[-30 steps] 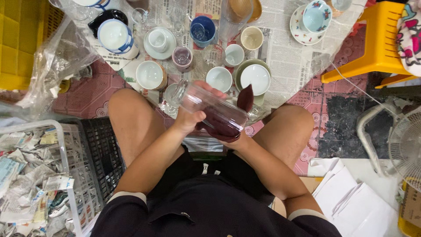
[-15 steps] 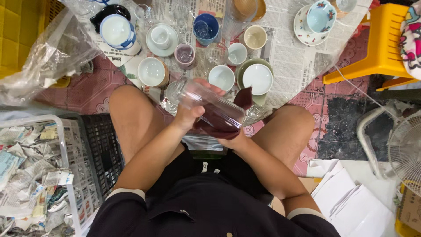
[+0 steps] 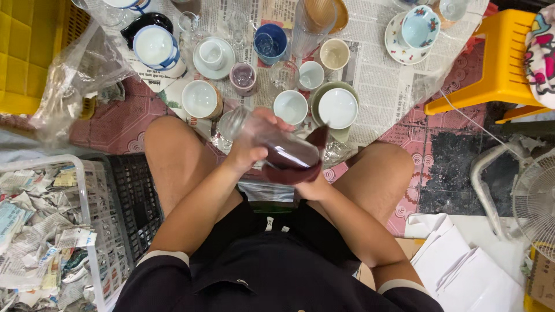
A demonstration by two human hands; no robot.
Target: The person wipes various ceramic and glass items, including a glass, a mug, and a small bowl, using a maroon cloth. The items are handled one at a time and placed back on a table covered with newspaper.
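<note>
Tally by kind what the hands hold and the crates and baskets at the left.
Clear glass, in left hand: 1
Dark red cloth, in right hand: 1
Yellow crate: 1
White basket: 1
Black basket: 1
Total: 5

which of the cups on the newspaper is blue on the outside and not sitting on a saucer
The dark blue cup near the top middle, standing straight on the newspaper. The other blue one, the pale floral cup, sits on a saucer.

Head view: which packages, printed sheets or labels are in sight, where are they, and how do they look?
Newspaper sheets: spread under the cups, grey print.
Crumpled newspaper: in the white basket, lower left.
Clear plastic bag: upper left, crinkled.
White paper stack: lower right, plain.
No screens.
</note>
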